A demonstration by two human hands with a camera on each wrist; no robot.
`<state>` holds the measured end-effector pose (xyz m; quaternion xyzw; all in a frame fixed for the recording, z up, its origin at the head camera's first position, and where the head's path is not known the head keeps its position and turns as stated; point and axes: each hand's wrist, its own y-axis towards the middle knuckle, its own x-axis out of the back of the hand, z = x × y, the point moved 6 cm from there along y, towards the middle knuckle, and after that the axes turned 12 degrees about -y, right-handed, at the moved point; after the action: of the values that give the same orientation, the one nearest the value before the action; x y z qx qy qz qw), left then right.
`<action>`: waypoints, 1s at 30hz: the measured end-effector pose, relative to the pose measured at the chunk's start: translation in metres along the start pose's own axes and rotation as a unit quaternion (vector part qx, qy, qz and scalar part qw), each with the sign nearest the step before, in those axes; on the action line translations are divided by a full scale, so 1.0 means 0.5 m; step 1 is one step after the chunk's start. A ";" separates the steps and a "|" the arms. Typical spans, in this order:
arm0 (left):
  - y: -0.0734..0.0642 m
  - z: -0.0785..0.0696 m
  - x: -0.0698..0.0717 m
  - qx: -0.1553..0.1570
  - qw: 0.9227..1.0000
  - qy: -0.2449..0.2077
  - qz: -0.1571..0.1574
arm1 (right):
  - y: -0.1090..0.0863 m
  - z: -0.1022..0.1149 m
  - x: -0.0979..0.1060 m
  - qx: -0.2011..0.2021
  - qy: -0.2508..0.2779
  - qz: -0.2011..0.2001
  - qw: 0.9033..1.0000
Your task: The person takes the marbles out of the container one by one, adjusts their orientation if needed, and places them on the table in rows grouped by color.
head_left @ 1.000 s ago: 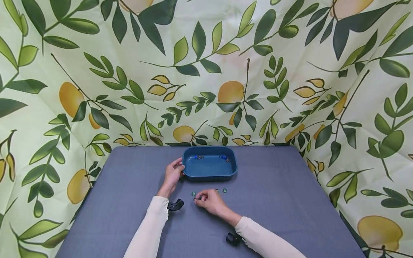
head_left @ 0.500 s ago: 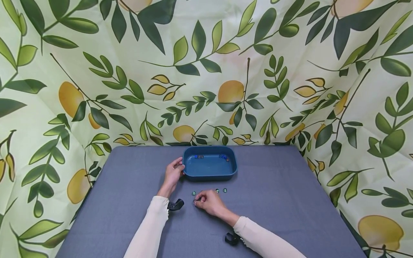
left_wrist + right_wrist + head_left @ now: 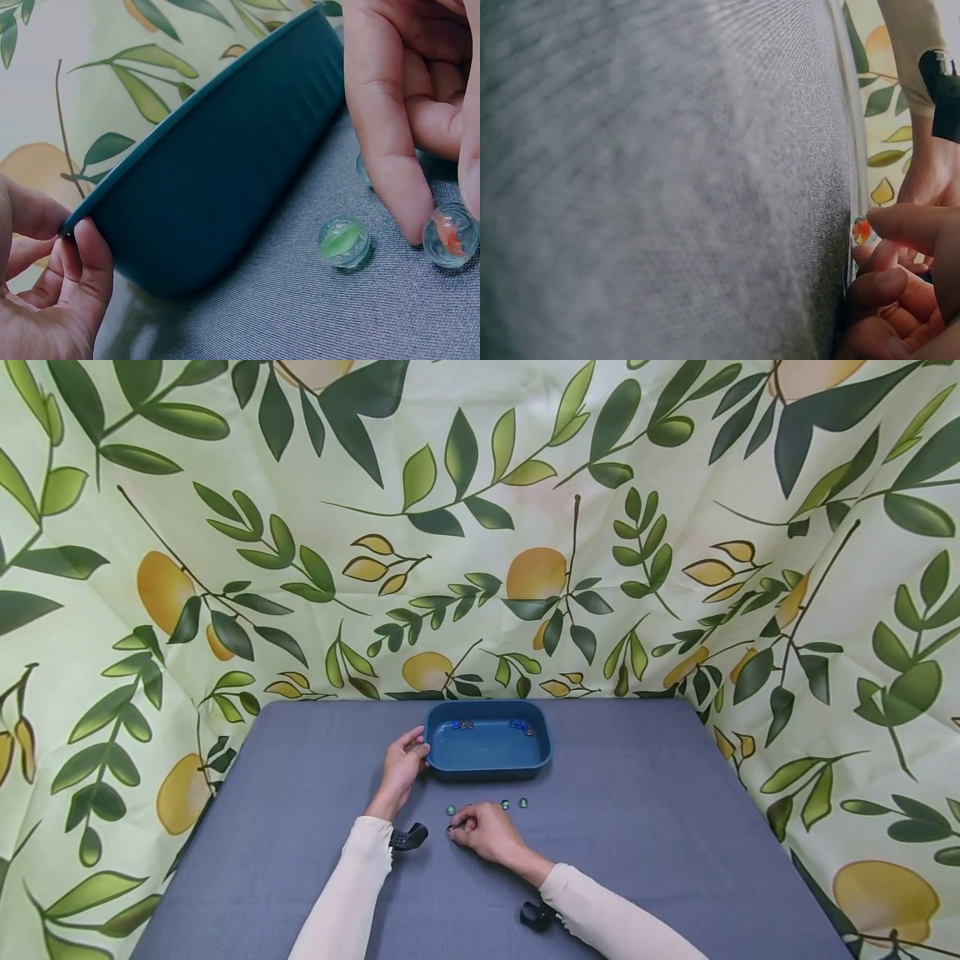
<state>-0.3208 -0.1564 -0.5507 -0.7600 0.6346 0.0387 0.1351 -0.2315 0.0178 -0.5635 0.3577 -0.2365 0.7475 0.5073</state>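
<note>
My left hand [image 3: 401, 770] pinches the left rim of a blue rectangular tub [image 3: 487, 773] between thumb and fingers. Low over the cloth in front of the tub, my right hand [image 3: 489, 832] has finger and thumb on either side of a clear glass marble [image 3: 450, 236] with an orange-red swirl. That marble also shows by the right fingertips [image 3: 877, 259] in the right wrist view. Just beside it lies a clear marble with a green swirl [image 3: 345, 241]. Two more green marbles [image 3: 523, 802] lie farther right, beyond the right hand.
Inside the tub, blue and brownish marbles sit in two small groups, one at the left [image 3: 462, 725] and one at the right [image 3: 521, 726]. Grey cloth [image 3: 637, 810] covers the table. A leaf-and-fruit patterned curtain [image 3: 465, 610] encloses its back and sides.
My right hand has drawn slightly left and nearer with the marble at its fingertips, uncovering more of a green marble behind it. The left hand and the tub stay in place.
</note>
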 end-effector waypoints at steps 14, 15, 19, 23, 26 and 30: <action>-0.001 -0.005 0.000 0.000 1.000 -0.001 0.003 | -0.012 -0.005 0.027 0.009 0.031 -0.008 0.999; -0.001 -0.005 0.000 -0.001 1.000 -0.001 0.002 | -0.013 -0.004 0.033 0.009 0.035 -0.010 0.999; -0.003 -0.005 0.001 -0.001 1.000 -0.004 0.001 | -0.014 0.005 0.065 0.014 0.041 -0.021 0.999; -0.006 -0.002 -0.001 0.002 1.000 -0.002 0.003 | -0.011 0.011 0.107 0.021 0.036 -0.038 0.998; -0.005 -0.003 -0.002 0.000 1.000 -0.001 0.003 | -0.003 0.012 0.138 0.026 0.042 -0.055 0.997; -0.004 -0.003 -0.002 -0.002 1.000 -0.002 0.003 | 0.007 0.008 0.174 0.020 0.056 -0.072 0.996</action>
<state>-0.3193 -0.1556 -0.5486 -0.7582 0.6366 0.0421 0.1343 -0.2532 0.0647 -0.4935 0.3413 -0.1657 0.7326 0.5650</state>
